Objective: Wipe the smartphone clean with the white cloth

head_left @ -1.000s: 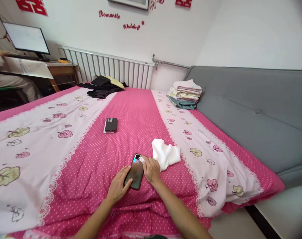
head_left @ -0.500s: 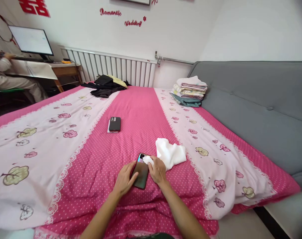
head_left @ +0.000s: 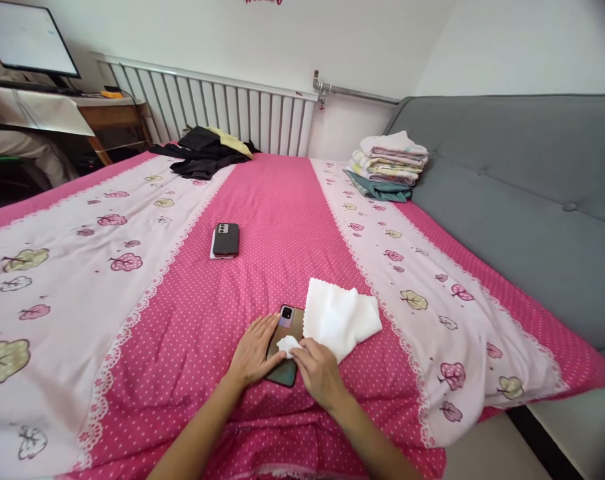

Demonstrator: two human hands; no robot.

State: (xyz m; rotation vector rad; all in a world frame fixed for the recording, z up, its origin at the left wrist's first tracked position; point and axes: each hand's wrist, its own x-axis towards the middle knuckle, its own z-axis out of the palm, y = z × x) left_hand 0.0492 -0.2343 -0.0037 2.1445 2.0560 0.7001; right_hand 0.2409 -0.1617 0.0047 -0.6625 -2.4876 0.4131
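Note:
A phone with a brownish, glossy back (head_left: 293,325) lies on the bed, its camera end pointing away from me. My left hand (head_left: 255,352) rests flat along the phone's left edge, fingers stretched out and thumb reaching across its back. With closed fingers, my right hand (head_left: 320,370) pinches a white cloth (head_left: 341,317). A bunched corner of that cloth touches the middle of the phone's back, close to my left thumb. The rest of the cloth spreads over the bed to the right of the phone.
A dark phone (head_left: 226,239) lies on a white item farther up the bed. Dark clothes (head_left: 205,157) are heaped at the far edge, and folded fabrics (head_left: 388,163) are stacked by the grey headboard (head_left: 507,153). A person's leg (head_left: 32,150) shows under the desk at far left.
My right hand has drawn the bunched cloth corner down from beside the phone's camera to the middle of its back. The loose cloth has spread flatter. My view has tilted downward.

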